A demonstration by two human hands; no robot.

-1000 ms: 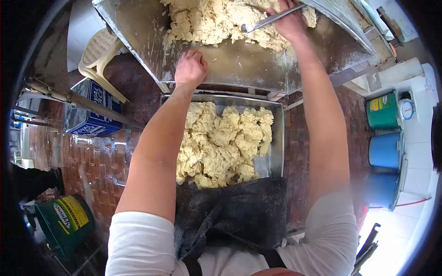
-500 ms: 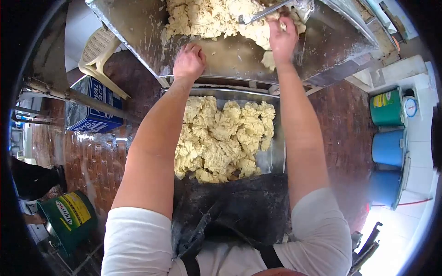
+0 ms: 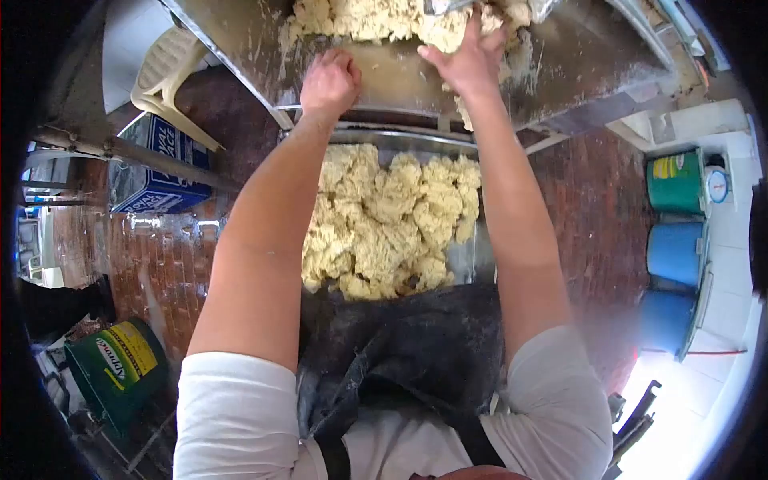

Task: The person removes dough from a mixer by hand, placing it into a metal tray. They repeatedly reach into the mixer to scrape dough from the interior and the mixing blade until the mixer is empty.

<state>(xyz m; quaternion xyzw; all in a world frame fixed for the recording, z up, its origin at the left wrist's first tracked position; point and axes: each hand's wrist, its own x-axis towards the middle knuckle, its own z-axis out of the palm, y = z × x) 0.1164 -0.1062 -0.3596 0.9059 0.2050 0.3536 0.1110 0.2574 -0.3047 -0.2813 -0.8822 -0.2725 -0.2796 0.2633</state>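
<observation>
My right hand [image 3: 474, 64] has its fingers and thumb spread at the near edge of a pale, lumpy dough mass [image 3: 376, 22] on the metal surface [image 3: 392, 76]. Its fingertips reach the dough; nothing is gripped. My left hand [image 3: 330, 82] rests curled into a fist on the same surface, left of the right hand, with no object showing in it. Just beyond the right fingers is part of a grey metal piece [image 3: 444, 6], cut off by the top of the view. Below, between my forearms, a metal tray [image 3: 472, 260] holds more rough dough [image 3: 384, 220].
A cream plastic chair [image 3: 164, 68] and a blue box [image 3: 164, 164] stand at left. A green bucket [image 3: 116, 368] is lower left, near a person's dark-clothed leg [image 3: 64, 304]. Along the right wall are a green bucket [image 3: 674, 184], blue buckets [image 3: 674, 254] and a round dial [image 3: 718, 186].
My right hand has gone from closed fingers at the dough to spread fingers, shifting slightly left. The left fist stays put on the surface. The whole view has tilted a little downward.
</observation>
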